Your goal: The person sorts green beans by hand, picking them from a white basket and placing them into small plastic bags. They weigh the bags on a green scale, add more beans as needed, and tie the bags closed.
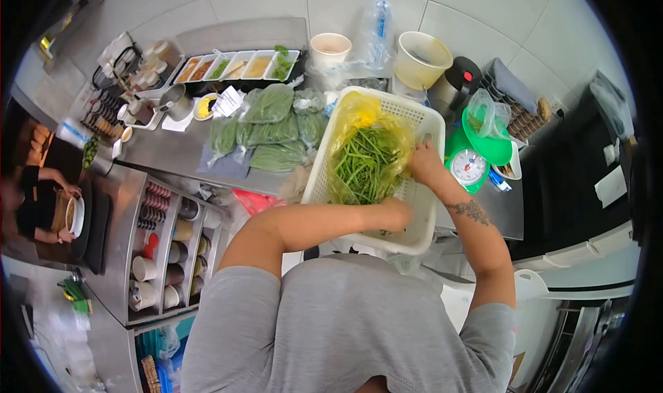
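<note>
A yellow-tinted plastic bag (364,114) full of long green vegetable stems (366,161) lies in a white perforated basket (428,120). My right hand (425,163) is closed on the bag's right side. Lower down, my left hand (396,215) is curled at the bag's near right edge, its fingertips mostly hidden. Left of the basket, several clear bags of green vegetables (273,130) are piled on the steel counter. To the right stands a green kitchen scale (469,166) with a green pan (489,137).
Behind the basket are a white tub (330,50), a plastic bag roll (380,34) and a cream bucket (423,60). A row of ingredient trays (238,66) lines the back left. At far left, another person (43,199) holds a white bowl (74,217) beside shelves of cups (173,251).
</note>
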{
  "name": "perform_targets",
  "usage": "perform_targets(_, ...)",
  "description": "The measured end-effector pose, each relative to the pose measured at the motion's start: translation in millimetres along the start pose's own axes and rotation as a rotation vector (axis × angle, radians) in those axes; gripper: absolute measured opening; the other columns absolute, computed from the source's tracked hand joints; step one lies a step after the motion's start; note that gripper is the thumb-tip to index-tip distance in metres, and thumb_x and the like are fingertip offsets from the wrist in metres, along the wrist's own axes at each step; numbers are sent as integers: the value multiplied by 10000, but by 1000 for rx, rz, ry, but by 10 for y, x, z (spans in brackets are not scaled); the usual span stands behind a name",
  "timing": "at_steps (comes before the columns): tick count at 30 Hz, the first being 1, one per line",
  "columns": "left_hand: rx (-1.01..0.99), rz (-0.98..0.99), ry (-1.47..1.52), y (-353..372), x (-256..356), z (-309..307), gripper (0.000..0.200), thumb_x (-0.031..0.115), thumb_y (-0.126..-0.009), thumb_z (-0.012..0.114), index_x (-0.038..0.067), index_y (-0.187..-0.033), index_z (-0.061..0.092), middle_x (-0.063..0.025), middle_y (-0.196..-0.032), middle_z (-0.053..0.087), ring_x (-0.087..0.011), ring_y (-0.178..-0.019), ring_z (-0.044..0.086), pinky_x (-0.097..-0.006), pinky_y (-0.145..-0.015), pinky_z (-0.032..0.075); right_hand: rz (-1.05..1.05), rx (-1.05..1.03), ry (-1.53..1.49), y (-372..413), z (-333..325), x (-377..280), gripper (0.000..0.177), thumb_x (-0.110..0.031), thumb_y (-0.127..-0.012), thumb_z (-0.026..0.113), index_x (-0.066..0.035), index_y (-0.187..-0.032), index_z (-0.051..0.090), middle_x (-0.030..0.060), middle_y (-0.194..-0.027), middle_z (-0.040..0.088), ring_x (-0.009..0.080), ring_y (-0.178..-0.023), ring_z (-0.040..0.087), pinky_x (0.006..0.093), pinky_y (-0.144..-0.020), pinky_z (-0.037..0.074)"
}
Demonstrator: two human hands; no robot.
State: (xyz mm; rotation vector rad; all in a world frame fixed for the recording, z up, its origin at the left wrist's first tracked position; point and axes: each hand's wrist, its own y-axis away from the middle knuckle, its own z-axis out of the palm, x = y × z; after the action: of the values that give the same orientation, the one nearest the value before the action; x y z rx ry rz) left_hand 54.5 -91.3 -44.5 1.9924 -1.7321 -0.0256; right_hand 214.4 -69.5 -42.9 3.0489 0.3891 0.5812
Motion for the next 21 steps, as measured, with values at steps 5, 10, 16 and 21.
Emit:
perform_targets(5, 88, -27, 124, 515, -17, -353, 255, 150, -732, 559, -16, -919, 607, -208, -776, 637, -374, -736, 631, -462, -652, 496, 214, -348, -470, 101, -819, 34, 203, -98, -665, 639, -45, -861, 643, 140, -970, 614, 318, -1001, 544, 418, -883, 400)
perform_targets(10, 673, -231, 299, 735, -729, -410, 202, 115, -754, 547, -12, -912, 544, -203, -743, 619, -397, -736, 604, -476, -660, 479, 20, 469, -780, 200, -1085, -233, 121, -87, -695, 584, -31, -794, 624, 124, -837, 650, 329, -877, 601, 423, -838, 421)
perform_targets(16, 62, -396, -9, 1038, -805, -305, 244, 114, -776, 568, -8, -987, 566, -192, -833, 649, -347, -786, 638, -434, -688, 508, -117, -355, -509, 431, -635, -470, 140, -67, -750, 534, -30, -836, 638, 177, -852, 638, 328, -820, 618, 429, -814, 435)
perform_targets(21, 232, -475, 100, 888, -775, -283, 284, 124, -768, 594, -13, -1015, 563, -204, -961, 621, -336, -851, 627, -426, -710, 507, 19, -104, -848, 387, -547, -446, 173, -61, -762, 534, 0, -882, 643, 197, -923, 642, 356, -858, 614, 445, -817, 457)
